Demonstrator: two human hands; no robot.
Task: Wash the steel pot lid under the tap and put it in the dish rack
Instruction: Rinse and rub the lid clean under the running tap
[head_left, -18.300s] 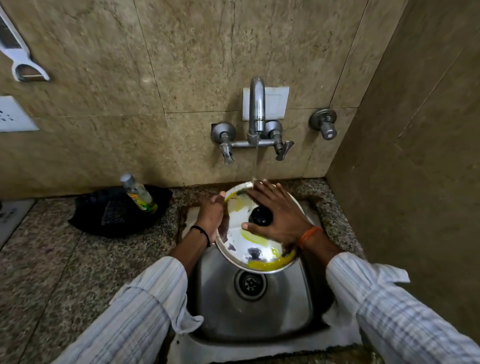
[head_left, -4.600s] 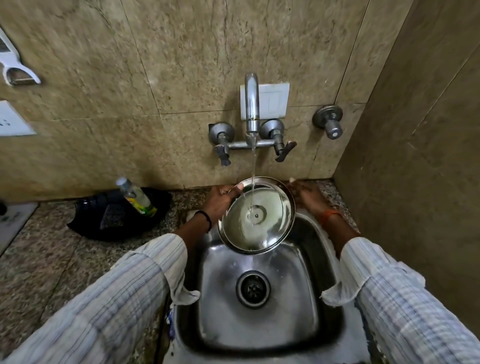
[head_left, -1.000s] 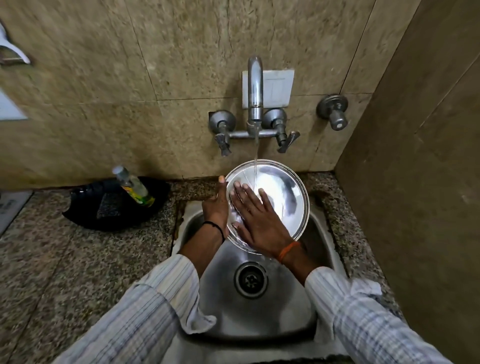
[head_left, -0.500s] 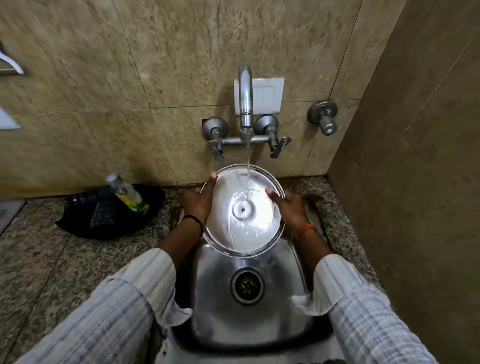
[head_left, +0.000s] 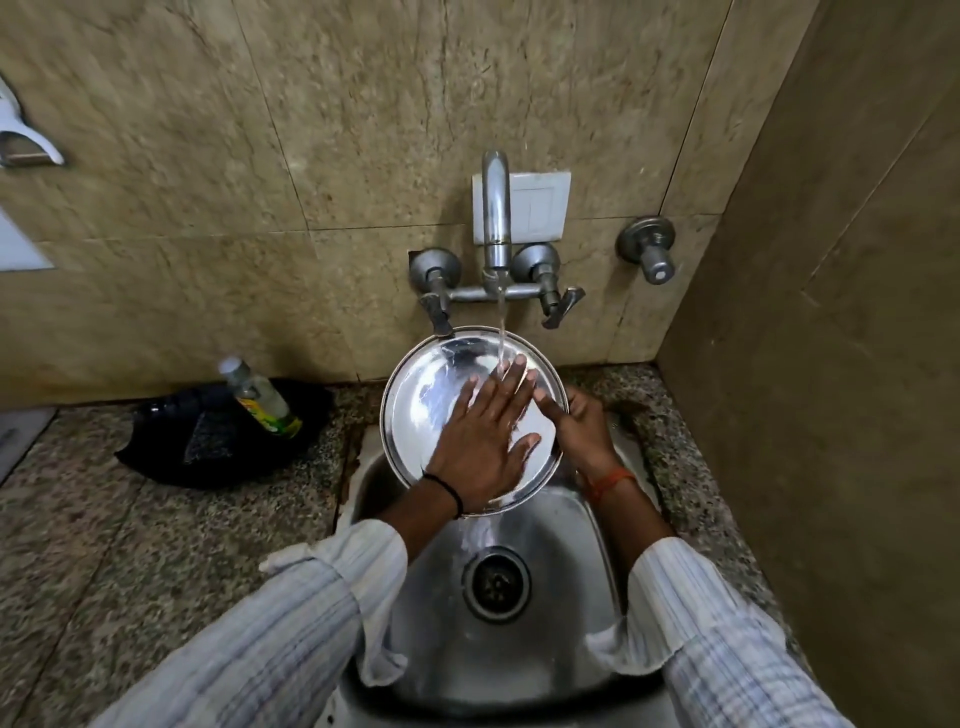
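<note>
The round steel pot lid (head_left: 431, 395) is held tilted over the sink, its shiny inner side facing me, under the running tap (head_left: 496, 218). My left hand (head_left: 480, 441) lies flat on the lid's inner surface with fingers spread, the water stream falling on its fingertips. My right hand (head_left: 582, 428) grips the lid's right rim, thumb on the inside. The lid's knob is hidden behind it. No dish rack is in view.
The steel sink (head_left: 561, 571) with its drain (head_left: 496, 584) sits below the lid. A small bottle (head_left: 260, 397) leans on a black cloth-like heap (head_left: 171, 447) on the granite counter at left. A side wall (head_left: 831, 364) closes the right. A separate valve (head_left: 649, 249) juts from the back wall.
Half a second ago both hands held the lid by its rims. Now my left hand has come onto the lid's inner face and my right hand alone holds the rim.
</note>
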